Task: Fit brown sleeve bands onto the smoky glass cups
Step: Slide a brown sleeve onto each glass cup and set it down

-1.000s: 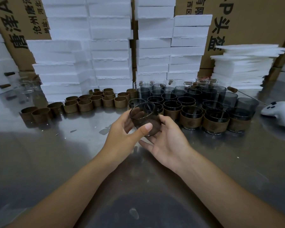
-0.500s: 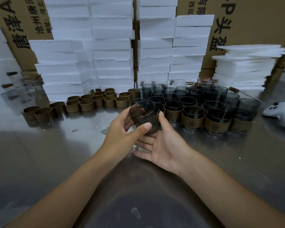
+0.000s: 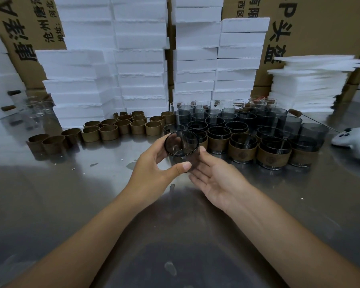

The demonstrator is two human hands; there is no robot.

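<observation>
My left hand [image 3: 152, 165] grips a smoky glass cup [image 3: 181, 146], thumb and fingers curled round its wall, mouth tilted toward me. My right hand [image 3: 218, 179] lies open, palm up, at 4 o'clock of the cup, its straight fingers touching the glass. Loose brown sleeve bands [image 3: 110, 132] stand at 10 o'clock and banded cups [image 3: 243, 148] at 3 o'clock on the steel table [image 3: 71, 194].

Steel table [image 3: 50, 204], white foam blocks [image 3: 139, 59] stacked across frame top, printed cardboard boxes [image 3: 320, 28] behind, white controller [image 3: 355, 142] far right edge
</observation>
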